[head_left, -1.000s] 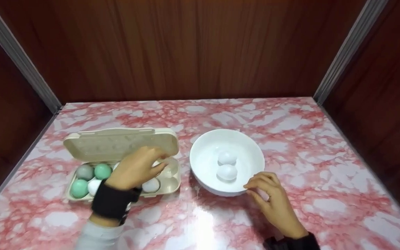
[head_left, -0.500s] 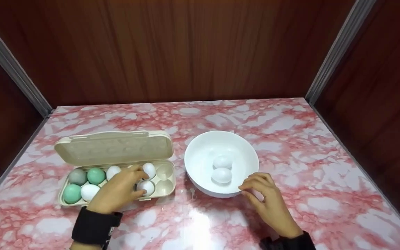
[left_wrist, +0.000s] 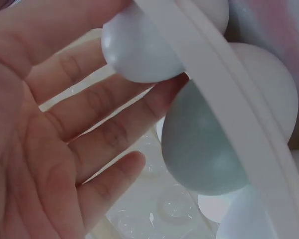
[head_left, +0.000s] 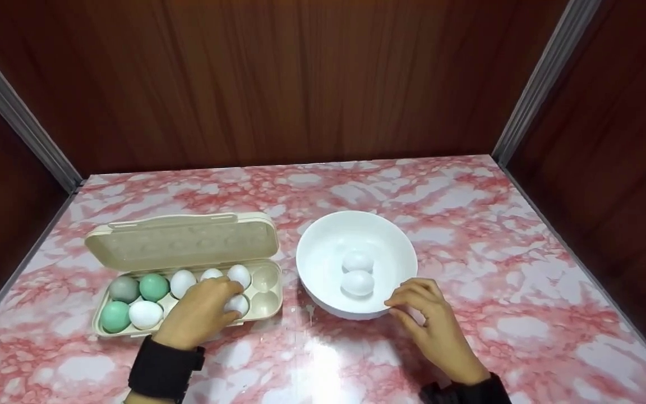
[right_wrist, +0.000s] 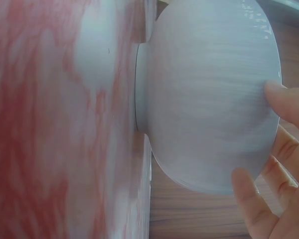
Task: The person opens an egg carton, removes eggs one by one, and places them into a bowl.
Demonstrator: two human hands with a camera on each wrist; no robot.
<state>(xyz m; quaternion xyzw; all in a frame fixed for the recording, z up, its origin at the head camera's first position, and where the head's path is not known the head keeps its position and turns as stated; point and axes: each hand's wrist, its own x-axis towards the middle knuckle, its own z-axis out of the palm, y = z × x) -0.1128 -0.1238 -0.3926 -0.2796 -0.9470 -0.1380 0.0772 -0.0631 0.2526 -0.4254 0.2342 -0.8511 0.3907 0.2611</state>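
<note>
A white egg (head_left: 237, 306) sits near the right end of the front row of a cream carton (head_left: 183, 247), pinched between the thumb and forefinger of a person's left hand (head_left: 202, 311), the remaining fingers reaching past it. The step in hand appears to be taking hold of this egg; it looks seated in its cup, and the next move would seem to call for a light, even grip and a straight lift, clear of its close neighbours. Behind it stands another white egg (head_left: 239, 275), and just to the right a pair of bare cups (head_left: 265, 303) marks the carton's end. Toward the far left sit two green eggs (head_left: 153, 287) and a grey egg (head_left: 124, 288), with more white ones among them; the hand hides part of the front row. The carton's lid is tipped back. Just beside the carton, a white bowl (head_left: 317, 255) holds two white eggs (head_left: 358, 282), one behind the other, as the right hand (head_left: 435, 320) grips its near right rim, judged a steadying hold. Black bands (head_left: 163, 367) circle both wrists. Around them spreads a red-and-white marbled tabletop (head_left: 480, 241), backed by dark wood panels (head_left: 300, 84) with metal posts (head_left: 536, 84) at the corners.
</note>
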